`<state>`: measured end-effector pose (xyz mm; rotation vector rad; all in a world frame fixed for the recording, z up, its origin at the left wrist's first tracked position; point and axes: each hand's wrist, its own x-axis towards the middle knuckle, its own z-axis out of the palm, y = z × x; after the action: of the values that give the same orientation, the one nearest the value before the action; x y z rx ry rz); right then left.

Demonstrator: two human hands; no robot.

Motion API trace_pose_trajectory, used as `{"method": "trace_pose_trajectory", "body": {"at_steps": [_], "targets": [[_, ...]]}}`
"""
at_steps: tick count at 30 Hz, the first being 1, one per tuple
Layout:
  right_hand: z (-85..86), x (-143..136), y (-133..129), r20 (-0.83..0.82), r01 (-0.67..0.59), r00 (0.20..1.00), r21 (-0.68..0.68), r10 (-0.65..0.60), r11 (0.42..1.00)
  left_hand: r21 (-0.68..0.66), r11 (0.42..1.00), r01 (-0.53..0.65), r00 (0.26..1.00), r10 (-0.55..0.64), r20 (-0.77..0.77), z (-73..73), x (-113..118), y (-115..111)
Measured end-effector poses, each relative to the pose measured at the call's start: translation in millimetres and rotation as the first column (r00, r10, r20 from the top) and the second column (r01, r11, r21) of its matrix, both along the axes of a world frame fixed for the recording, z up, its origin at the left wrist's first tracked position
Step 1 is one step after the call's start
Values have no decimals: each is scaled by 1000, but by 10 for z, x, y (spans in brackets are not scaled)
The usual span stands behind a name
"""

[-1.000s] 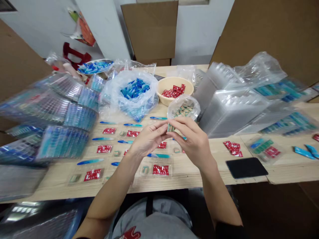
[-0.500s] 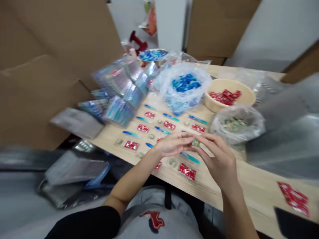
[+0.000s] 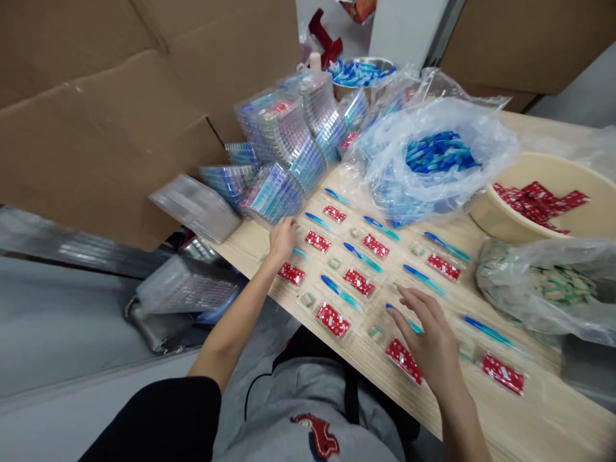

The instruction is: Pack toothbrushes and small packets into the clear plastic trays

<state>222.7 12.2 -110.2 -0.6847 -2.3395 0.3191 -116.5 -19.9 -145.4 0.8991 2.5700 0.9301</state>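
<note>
My left hand [image 3: 283,239] is over the left end of the laid-out rows, its fingers bunched together and pointing away. Whatever its fingertips hold, if anything, is hidden. My right hand [image 3: 430,327] hovers over the front of the rows, thumb and fingers apart, close to a blue pen [image 3: 409,319]. Clear plastic trays lie in rows, each with a blue-turquoise pen [image 3: 339,292], a red packet with white dots [image 3: 333,319] and a small tan-green piece [image 3: 308,299]. Another red packet [image 3: 404,360] lies just below my right hand.
Stacked clear packs [image 3: 283,138] stand at the back left by a cardboard wall [image 3: 96,128]. A plastic bag of blue pieces [image 3: 440,154], a cream tub [image 3: 500,215] of red packets and a bag of tan-green pieces [image 3: 563,285] line the far right. A metal bowl [image 3: 360,74] stands behind.
My hands were together around a small tan-green piece; now they are apart, the left moved left and the right lower over the trays. The view has shifted left.
</note>
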Motion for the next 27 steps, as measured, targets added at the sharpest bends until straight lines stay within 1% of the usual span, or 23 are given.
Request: {"method": "trace_pose_trajectory", "body": {"at_steps": [3,8,10,11,13,16,21,27], "targets": [[-12,-33,0,41,7,999,-9,-7,1000,-92,995,24,998,-30,-57,-70,84,63],[-8,-1,27,60,20,998,-7,-20,1000,-177,980,96,995,-96,8,-68,65,39],[-19,10,33,62,23,998,-16,-22,1000,-187,977,101,995,-98,27,-59,54,15],[-27,11,33,64,24,998,-16,-23,1000,-190,978,84,996,-84,11,-60,59,4],[-42,8,26,72,28,997,-14,-27,1000,-200,979,33,996,-49,-74,-79,85,-14],[-63,4,14,77,34,997,-23,-32,999,-244,969,-25,980,-24,-198,-141,133,-22],[-103,54,6,92,53,995,-57,-48,997,-336,941,-44,973,-36,-227,-220,209,20],[-150,162,-1,106,81,991,-35,-77,996,-361,925,-114,969,23,-248,-160,300,71]]}}
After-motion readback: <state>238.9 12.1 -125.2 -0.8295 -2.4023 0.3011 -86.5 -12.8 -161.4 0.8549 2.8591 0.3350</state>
